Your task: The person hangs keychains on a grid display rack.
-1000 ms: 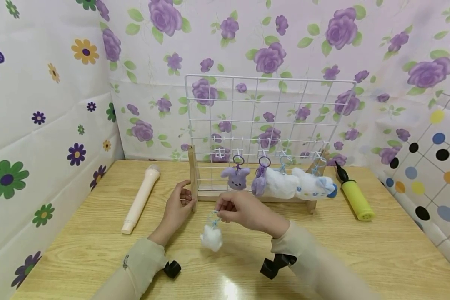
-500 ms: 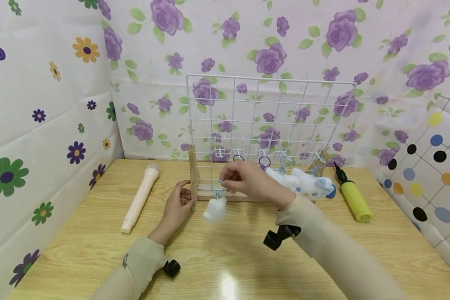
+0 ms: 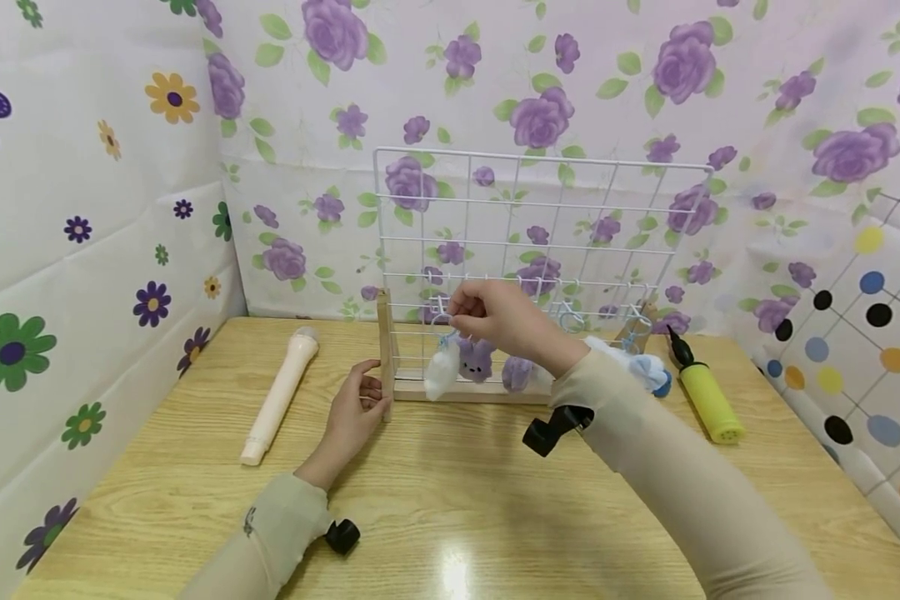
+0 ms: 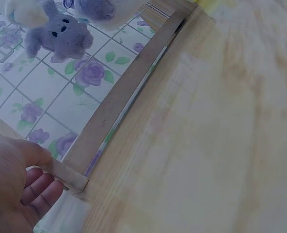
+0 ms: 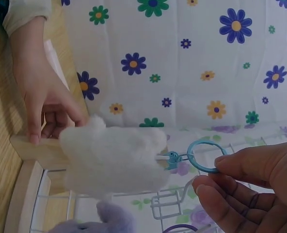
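My right hand [image 3: 498,321] pinches the light-blue ring [image 5: 206,156] of a white plush keychain [image 5: 115,162] between thumb and forefinger. The plush [image 3: 442,371] dangles at the left end of the white wire grid rack [image 3: 543,200], close to an unoccupied hook [image 5: 167,206]. My left hand [image 3: 356,408] grips the wooden foot [image 4: 68,175] at the rack's left side. Beside the held plush hang two purple plush keychains, one a rabbit-like figure [image 3: 476,360] and the other [image 3: 517,374] partly behind my right hand.
Farther right on the rack hangs a white and blue plush keychain [image 3: 648,371], partly covered by my right arm. A pale microphone-shaped stick [image 3: 279,400] lies on the table left of the rack. A yellow-green pump [image 3: 708,400] with a black nozzle lies to its right.
My right hand has raised the white plush from over the table up and back to the left hooks of the rack. My left hand stays at the wooden foot.
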`<action>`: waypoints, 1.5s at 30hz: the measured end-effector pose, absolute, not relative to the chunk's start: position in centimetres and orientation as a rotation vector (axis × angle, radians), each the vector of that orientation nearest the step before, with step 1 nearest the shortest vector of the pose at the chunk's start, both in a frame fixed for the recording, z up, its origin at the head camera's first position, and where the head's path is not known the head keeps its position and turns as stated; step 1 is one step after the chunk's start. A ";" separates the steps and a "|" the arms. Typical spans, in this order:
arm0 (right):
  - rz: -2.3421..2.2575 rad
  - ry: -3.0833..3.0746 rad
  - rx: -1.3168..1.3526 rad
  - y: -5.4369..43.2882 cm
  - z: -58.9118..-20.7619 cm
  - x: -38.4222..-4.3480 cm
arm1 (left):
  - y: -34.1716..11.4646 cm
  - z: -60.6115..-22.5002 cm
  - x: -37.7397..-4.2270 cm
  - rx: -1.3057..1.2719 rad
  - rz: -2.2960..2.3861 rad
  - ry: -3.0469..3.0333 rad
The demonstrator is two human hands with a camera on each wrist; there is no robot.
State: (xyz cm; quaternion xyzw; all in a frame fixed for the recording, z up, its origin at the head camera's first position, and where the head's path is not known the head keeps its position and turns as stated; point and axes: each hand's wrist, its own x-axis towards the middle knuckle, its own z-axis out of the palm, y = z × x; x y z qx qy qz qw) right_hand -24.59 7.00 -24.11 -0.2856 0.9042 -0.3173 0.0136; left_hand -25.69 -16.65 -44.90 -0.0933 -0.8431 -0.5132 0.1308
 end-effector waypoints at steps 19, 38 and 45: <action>-0.739 2.920 -0.900 6.3 -23.8 -26.9 | -16.6 -44.8 -25.5 -0.267 -1.500 -2.461; -0.569 2.949 -0.882 5.4 -23.7 -27.3 | -16.6 -44.9 -25.5 -0.266 -1.484 -2.461; -0.576 2.949 -0.898 5.4 -23.5 -27.3 | -16.7 -44.9 -25.5 -0.260 -1.488 -2.451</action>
